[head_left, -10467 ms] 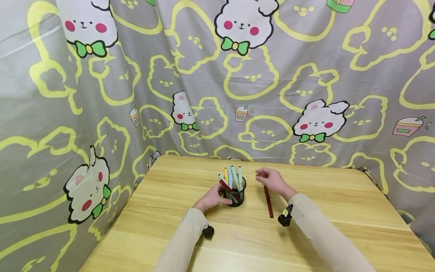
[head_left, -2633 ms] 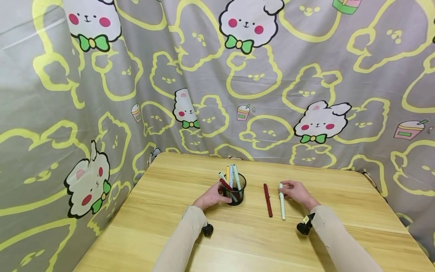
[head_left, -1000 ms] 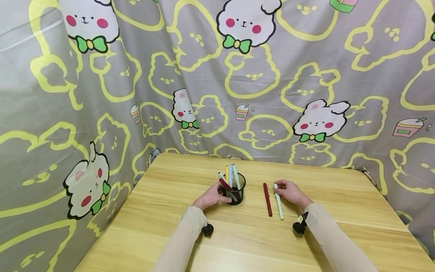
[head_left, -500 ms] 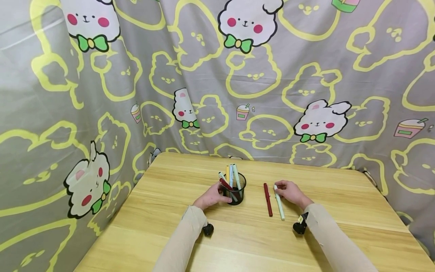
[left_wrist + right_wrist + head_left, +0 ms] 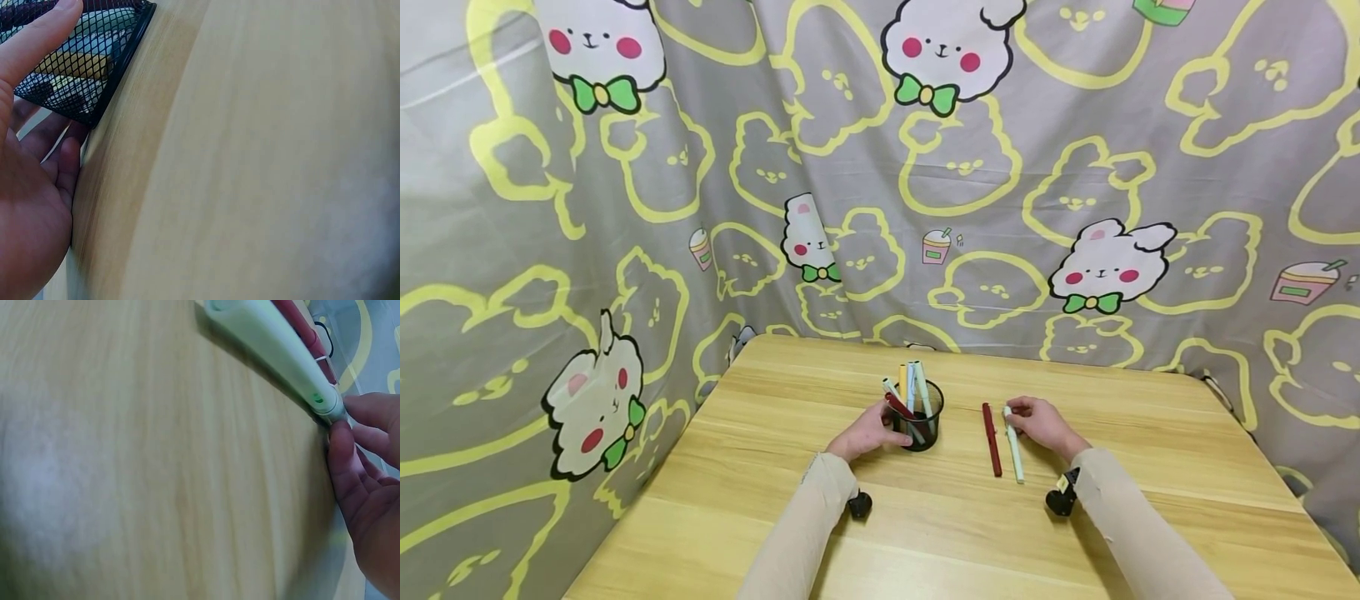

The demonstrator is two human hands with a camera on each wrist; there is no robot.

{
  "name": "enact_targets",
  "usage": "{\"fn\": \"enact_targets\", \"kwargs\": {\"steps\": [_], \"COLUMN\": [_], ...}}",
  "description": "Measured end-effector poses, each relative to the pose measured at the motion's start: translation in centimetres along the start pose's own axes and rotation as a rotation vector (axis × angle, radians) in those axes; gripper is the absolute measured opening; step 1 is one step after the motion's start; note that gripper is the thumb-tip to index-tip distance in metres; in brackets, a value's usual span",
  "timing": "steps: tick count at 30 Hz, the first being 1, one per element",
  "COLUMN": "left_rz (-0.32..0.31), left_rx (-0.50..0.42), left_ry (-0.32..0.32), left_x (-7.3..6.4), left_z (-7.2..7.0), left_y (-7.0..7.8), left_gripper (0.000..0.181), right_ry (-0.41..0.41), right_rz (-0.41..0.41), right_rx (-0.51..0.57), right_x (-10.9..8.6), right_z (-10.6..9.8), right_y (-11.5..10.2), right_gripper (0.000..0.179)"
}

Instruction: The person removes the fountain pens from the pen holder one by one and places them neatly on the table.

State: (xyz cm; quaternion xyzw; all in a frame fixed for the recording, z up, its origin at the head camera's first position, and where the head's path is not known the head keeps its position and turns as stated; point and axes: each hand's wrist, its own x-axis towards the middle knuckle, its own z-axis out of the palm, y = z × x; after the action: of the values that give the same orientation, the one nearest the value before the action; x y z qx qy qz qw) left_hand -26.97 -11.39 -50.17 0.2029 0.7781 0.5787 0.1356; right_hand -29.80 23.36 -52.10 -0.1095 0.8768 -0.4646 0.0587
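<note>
My left hand [image 5: 867, 433] holds the black mesh pen holder [image 5: 929, 439], thumb on its near side and fingers behind it. Several pens stand in it: a dark red pen [image 5: 898, 406], a yellow pen [image 5: 902, 379], a light blue pen [image 5: 911, 387] and pale green ones. To the right, a dark red pen [image 5: 992, 442] lies lengthwise on the table. Beside it lies a pale green pen [image 5: 1016, 458], its far end pinched between thumb and fingers of my right hand [image 5: 1041, 423]. The right wrist view shows that pinch at the end of the green pen [image 5: 281, 356].
The wooden table [image 5: 775, 517] runs back to a grey patterned curtain [image 5: 985, 183], which also hangs along the left side. Small black wrist cameras sit at both sleeves; the right one [image 5: 1062, 500] is close over the tabletop.
Since the oldest frame, a pale green pen has come out of the holder onto the table. My right hand has shifted it left, closer to the red pen. My left hand stays put.
</note>
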Motion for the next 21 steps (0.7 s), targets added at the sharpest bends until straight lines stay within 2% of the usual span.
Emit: {"fn": "enact_targets", "kwargs": {"steps": [8, 15, 21], "left_rz": [-0.001, 0.001, 0.013], "left_rx": [0.022, 0.001, 0.001], "left_ry": [-0.009, -0.004, -0.014], "left_x": [-0.3, -0.2, -0.3], "left_z": [0.1, 0.1, 0.0], "left_y": [0.6, 0.5, 0.7], "left_gripper": [0.059, 0.060, 0.061], "right_ry": [0.057, 0.128, 0.097], "right_rz": [0.007, -0.080, -0.153], "right_rx": [-0.029, -0.118, -0.093], "right_x": [-0.3, 0.3, 0.6], "right_z": [-0.5, -0.9, -0.3], "right_y": [-0.8, -2.9, -5.7], "right_gripper": [0.038, 0.031, 0.028]}}
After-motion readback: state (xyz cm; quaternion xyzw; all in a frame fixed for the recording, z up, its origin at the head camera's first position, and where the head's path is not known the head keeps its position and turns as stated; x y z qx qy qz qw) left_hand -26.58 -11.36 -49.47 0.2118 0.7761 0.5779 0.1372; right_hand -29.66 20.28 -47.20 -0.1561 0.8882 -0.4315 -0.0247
